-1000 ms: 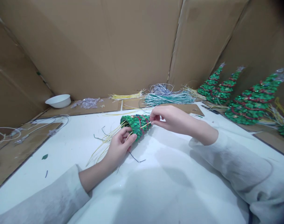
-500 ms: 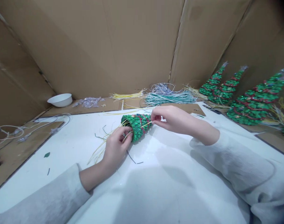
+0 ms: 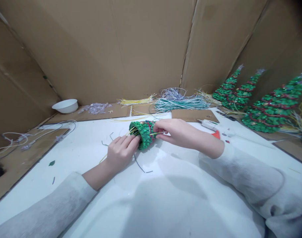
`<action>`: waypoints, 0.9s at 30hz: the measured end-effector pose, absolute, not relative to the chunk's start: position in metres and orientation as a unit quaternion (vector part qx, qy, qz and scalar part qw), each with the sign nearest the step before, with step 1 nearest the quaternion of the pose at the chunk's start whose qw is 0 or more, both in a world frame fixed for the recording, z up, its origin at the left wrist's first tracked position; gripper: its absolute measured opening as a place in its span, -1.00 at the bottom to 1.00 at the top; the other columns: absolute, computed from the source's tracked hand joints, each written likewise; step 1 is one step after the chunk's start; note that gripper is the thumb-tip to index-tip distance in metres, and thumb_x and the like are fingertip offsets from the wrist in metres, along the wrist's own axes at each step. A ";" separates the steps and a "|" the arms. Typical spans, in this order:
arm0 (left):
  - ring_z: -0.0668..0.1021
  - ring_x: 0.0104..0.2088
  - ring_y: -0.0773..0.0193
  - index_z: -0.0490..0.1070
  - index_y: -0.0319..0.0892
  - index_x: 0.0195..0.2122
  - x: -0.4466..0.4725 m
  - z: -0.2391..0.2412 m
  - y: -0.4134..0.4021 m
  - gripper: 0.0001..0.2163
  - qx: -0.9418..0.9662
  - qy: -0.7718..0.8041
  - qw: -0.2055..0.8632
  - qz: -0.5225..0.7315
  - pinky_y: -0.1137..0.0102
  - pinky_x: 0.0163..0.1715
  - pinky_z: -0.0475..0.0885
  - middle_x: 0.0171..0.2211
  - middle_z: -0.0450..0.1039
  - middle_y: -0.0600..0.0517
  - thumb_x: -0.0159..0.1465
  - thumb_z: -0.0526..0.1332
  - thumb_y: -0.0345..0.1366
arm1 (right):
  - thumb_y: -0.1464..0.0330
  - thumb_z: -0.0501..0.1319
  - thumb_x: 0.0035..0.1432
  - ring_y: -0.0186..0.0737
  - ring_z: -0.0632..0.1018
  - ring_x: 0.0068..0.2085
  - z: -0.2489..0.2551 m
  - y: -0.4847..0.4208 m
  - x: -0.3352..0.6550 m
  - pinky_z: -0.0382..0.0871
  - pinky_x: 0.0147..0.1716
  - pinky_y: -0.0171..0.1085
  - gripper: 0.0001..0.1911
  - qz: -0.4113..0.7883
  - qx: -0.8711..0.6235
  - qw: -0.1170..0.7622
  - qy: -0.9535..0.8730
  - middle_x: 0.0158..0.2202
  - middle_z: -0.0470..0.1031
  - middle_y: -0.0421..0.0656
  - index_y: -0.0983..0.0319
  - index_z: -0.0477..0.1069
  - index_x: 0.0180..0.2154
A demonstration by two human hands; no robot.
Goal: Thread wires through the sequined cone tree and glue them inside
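Note:
A small green glittery Christmas tree (image 3: 146, 140) lies on its side, its hollow base facing left and red trim on its surface. Thin yellow wires (image 3: 133, 129) come out of that base. My left hand (image 3: 122, 152) is closed over the wires at the opening, its fingertips partly hidden inside the rim. Against the upper part of the tree, my right hand (image 3: 174, 131) pinches a short yellow wire end (image 3: 154, 134) that sticks out through the side. The tree's tip is hidden behind my right hand.
Three finished-looking trees (image 3: 270, 109) stand at the right. Along the back lie yellow wires (image 3: 137, 100), green wires (image 3: 182, 104), clear plastic pieces (image 3: 95, 108) and a white bowl (image 3: 66, 106). A white glue gun (image 3: 209, 125) lies behind my right forearm. White cables (image 3: 24, 140) lie left.
My right hand has moved left and slightly down, closer along the tree. My left hand has turned over more, its fingers reaching into the base. The glue gun has come into view.

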State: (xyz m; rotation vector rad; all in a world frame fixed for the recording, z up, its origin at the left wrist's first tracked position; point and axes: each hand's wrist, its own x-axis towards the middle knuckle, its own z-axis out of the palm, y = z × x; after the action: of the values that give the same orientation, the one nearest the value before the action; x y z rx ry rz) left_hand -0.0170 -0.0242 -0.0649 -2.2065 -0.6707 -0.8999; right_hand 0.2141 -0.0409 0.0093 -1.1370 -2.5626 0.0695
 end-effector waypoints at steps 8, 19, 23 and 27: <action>0.52 -0.45 0.27 0.44 -0.16 -0.28 -0.016 -0.070 -0.019 -0.89 -0.848 -0.286 0.297 -0.332 0.37 -0.43 0.28 -0.42 0.56 0.00 0.22 0.13 -0.38 | 0.44 0.00 0.25 -0.30 0.30 -0.44 -0.013 -0.036 0.204 0.02 -0.48 -0.31 -0.77 -0.174 -0.343 0.180 -0.906 -0.43 0.38 -0.12 0.26 0.37 -0.40; 0.49 -0.41 0.24 0.44 -0.16 -0.30 -0.011 -0.072 -0.019 -0.89 -0.843 -0.316 0.187 -0.392 0.38 -0.39 0.27 -0.42 0.52 -0.02 0.21 0.13 -0.39 | 0.45 0.03 0.19 -0.21 0.40 -0.27 -0.020 -0.034 0.201 0.23 -0.25 -0.25 -0.83 -0.057 -0.329 0.288 -0.898 -0.31 0.43 -0.07 0.25 0.35 -0.41; 0.44 -0.44 0.29 0.39 -0.18 -0.39 -0.003 -0.066 -0.024 -0.90 -0.830 -0.379 0.041 -0.407 0.40 -0.35 0.28 -0.47 0.44 0.03 0.23 0.10 -0.38 | 0.52 0.11 0.07 -0.25 0.38 -0.26 -0.022 -0.040 0.193 0.24 -0.22 -0.27 -0.89 0.061 -0.373 0.364 -0.851 -0.32 0.36 -0.13 0.25 0.32 -0.47; 0.40 -0.45 0.31 0.35 -0.17 -0.44 0.002 -0.059 -0.027 -0.91 -0.812 -0.420 -0.093 -0.395 0.40 -0.33 0.26 -0.48 0.40 0.08 0.20 0.11 -0.36 | 0.53 0.16 -0.01 -0.25 0.35 -0.25 -0.021 -0.044 0.187 0.22 -0.21 -0.26 -0.89 0.132 -0.442 0.406 -0.789 -0.35 0.30 -0.16 0.25 0.33 -0.52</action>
State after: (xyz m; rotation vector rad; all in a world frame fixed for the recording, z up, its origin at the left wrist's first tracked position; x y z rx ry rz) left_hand 0.0016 -0.0272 -0.0592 -2.7128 -1.4023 -1.3203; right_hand 0.1873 -0.0443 -0.0215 -1.1159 -1.9908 0.3321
